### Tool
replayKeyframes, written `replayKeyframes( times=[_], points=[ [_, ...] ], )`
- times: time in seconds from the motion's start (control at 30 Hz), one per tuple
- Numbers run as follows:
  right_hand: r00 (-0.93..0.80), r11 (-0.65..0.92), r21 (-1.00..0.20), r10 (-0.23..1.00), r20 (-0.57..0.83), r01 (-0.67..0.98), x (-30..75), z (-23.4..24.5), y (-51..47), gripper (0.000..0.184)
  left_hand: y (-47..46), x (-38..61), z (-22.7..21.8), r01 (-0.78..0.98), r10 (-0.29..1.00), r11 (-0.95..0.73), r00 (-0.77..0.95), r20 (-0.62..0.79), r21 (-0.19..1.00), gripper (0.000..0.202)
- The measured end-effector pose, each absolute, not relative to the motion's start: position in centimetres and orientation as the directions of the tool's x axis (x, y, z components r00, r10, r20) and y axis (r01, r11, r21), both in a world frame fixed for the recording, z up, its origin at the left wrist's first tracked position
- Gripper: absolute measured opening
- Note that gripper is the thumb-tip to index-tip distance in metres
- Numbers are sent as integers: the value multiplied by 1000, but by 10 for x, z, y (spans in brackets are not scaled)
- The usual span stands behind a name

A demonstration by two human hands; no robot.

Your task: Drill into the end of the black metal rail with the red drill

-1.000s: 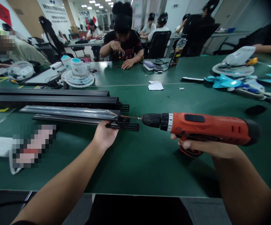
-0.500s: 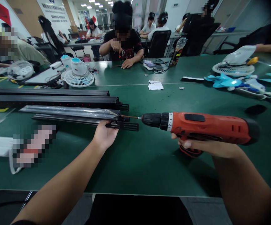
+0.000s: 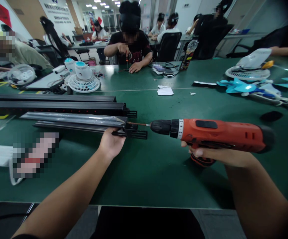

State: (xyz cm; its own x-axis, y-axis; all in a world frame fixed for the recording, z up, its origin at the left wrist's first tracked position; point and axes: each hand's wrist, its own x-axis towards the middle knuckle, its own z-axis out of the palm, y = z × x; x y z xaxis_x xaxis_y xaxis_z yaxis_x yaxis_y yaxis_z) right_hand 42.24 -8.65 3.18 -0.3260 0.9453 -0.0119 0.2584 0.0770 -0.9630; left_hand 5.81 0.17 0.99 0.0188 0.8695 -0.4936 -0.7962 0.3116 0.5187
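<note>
My right hand (image 3: pixel 212 156) grips the handle of an orange and black cordless drill (image 3: pixel 216 134) held level above the green table (image 3: pixel 146 172). Its thin bit (image 3: pixel 139 124) points left into the black end piece (image 3: pixel 134 130) of a long black and silver rail (image 3: pixel 79 123). My left hand (image 3: pixel 111 142) is closed on the near side of that rail, close to its right end, pressing it to the table. Two more long black rails (image 3: pixel 54 105) lie parallel just behind it.
A white desk fan (image 3: pixel 83 79) stands behind the rails. Blue fan blades (image 3: pixel 238 87) and fan parts lie at the right. Paper scraps (image 3: pixel 165 91) sit mid-table. A person in black works opposite; other people sit further back and at the left edge.
</note>
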Motion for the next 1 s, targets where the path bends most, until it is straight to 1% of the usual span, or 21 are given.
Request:
replayKeyframes(
  times=[0.2, 0.27, 0.33, 0.4, 0.57, 0.7, 0.83, 0.9, 0.93, 1.0],
  points=[
    [-312, 67, -965, 950, -16, 252, 417, 34, -87, 23, 1, 58, 11, -797, 865, 316, 19, -502, 515, 65],
    [-284, 83, -964, 959, 8, 254, 412, 34, -88, 23, 1, 58, 11, -800, 863, 317, 20, -505, 510, 66],
    [-219, 129, -958, 973, 73, 255, 407, 34, -89, 24, 1, 57, 10, -802, 863, 315, 19, -506, 508, 66],
    [-194, 148, -953, 976, 98, 263, 404, 35, -90, 26, 1, 57, 9, -801, 864, 311, 14, -504, 512, 66],
    [-254, 128, -952, 966, 55, 279, 403, 37, -90, 25, 1, 58, 11, -795, 864, 314, 13, -503, 518, 63],
    [-214, 157, -951, 972, 100, 265, 403, 37, -90, 29, 0, 60, 13, -805, 858, 309, 7, -514, 506, 62],
    [-273, 128, -952, 961, 49, 280, 403, 37, -89, 26, 1, 58, 11, -806, 858, 310, 9, -514, 504, 64],
    [-210, 151, -949, 973, 94, 275, 405, 37, -88, 27, 1, 57, 10, -805, 861, 314, 18, -507, 504, 65],
    [-206, 143, -951, 975, 87, 275, 407, 37, -88, 27, 2, 56, 9, -804, 863, 316, 24, -504, 504, 66],
    [-267, 104, -953, 963, 26, 286, 411, 36, -87, 26, 2, 56, 8, -802, 867, 316, 27, -497, 507, 67]
  ],
)
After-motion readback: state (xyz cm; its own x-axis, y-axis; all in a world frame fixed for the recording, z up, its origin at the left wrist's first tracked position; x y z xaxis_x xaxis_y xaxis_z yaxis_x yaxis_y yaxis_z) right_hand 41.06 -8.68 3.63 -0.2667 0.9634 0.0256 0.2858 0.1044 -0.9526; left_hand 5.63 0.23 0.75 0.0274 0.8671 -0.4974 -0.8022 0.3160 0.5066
